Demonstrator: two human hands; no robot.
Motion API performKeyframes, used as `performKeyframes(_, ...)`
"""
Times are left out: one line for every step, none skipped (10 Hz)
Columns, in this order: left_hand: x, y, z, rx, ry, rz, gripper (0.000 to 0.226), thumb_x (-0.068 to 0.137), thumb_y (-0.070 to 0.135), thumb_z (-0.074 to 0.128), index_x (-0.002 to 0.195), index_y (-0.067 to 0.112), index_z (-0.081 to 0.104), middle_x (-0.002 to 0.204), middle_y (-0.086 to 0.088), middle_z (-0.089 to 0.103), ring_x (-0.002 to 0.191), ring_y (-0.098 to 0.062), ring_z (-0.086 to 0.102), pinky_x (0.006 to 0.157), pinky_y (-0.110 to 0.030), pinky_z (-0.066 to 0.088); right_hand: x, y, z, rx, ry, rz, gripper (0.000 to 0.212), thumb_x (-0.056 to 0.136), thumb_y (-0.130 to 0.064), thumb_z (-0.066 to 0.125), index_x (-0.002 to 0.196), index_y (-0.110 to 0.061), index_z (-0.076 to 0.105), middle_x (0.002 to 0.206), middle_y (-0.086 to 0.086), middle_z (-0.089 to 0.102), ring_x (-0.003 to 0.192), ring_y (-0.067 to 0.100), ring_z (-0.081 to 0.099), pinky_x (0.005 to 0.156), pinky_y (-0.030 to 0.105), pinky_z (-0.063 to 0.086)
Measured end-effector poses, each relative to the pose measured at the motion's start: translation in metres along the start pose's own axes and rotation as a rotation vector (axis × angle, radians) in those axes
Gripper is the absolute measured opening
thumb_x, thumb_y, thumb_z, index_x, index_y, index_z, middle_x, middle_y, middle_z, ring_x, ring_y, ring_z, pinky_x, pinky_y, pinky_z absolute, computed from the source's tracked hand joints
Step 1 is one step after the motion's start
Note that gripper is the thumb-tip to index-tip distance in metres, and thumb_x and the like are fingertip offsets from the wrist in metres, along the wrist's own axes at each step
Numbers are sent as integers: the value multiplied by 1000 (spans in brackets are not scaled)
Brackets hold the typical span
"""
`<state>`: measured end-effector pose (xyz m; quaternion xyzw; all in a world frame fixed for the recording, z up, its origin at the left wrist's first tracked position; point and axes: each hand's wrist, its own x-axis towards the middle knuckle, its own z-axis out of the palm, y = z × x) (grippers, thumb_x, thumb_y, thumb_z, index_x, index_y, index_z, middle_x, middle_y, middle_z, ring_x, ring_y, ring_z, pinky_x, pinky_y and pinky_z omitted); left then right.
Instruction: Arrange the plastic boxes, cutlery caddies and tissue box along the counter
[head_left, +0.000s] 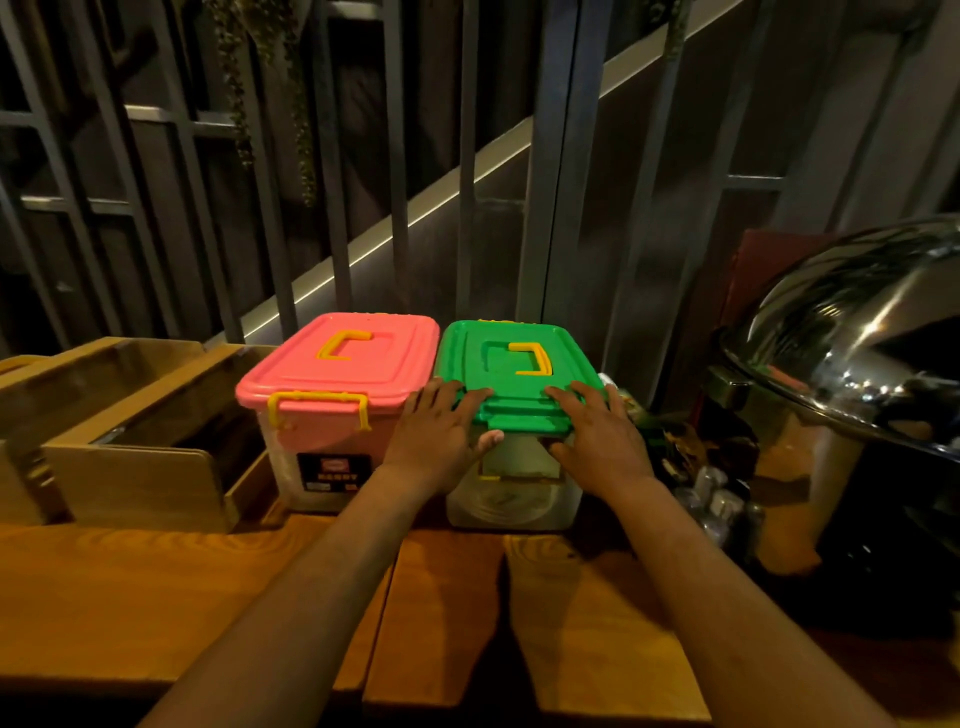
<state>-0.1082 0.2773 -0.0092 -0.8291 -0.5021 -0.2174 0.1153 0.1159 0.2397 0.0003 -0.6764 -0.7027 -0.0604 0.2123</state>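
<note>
Two clear plastic boxes stand side by side at the back of the wooden counter (156, 597). The left box has a pink lid (343, 358) with yellow handle and clip. The right box has a green lid (514, 364) with a yellow handle. My left hand (441, 431) lies over the green lid's front left corner, fingers on top, thumb on the front edge. My right hand (597, 436) holds the front right corner the same way. Both hands press on the green-lidded box. No tissue box shows.
Wooden open-topped caddies (130, 441) stand left of the pink box, touching it. A large shiny steel chafing dish dome (857, 332) stands at the right. Small dark items and glass shakers (711, 493) sit between it and the green box. A metal railing runs behind.
</note>
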Motion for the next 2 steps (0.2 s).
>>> performKeyframes(-4,16,-20,26,-105,-84,66,92,65,32,148,30,27,152,-12,33,140,-35,24,111,-52,20,-4,-8,-20,-92,-155,18,88,76,-61,62,150,-38,21,159,3,24,147,36,14,115,52,27)
performKeyframes(-2,27,-33,9,-78,-104,66,92,62,36,149,29,29,155,-14,30,143,-38,21,113,-55,16,-6,-14,-34,-124,-130,23,83,77,-63,60,149,-34,30,155,5,34,143,31,27,113,49,31)
